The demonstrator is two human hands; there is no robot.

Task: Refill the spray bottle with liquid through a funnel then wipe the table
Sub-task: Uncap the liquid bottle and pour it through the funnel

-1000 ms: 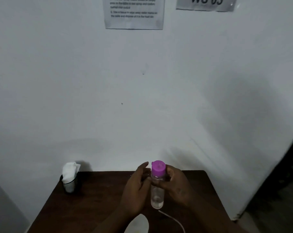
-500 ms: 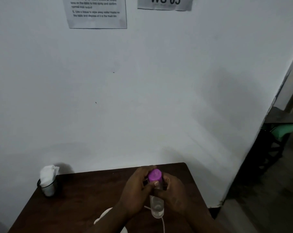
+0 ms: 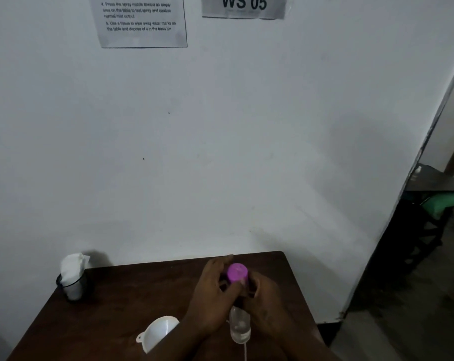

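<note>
Wall sign (image 3: 244,6) "WS 05"; purple-capped bottle (image 3: 239,328), seemingly clear.

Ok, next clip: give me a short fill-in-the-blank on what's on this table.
1. The wall sign reads WS ___.
2. The white funnel lies on the ___.
3. The white tissues stand in a black ___.
4. The left hand and right hand hold the capped ___.
Missing: 05; table; cup; bottle.

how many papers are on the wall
2: an instruction sheet at the top, left of centre, and a WS 05 sign to its right. Both are cut off by the top edge; more may hang above.
</note>
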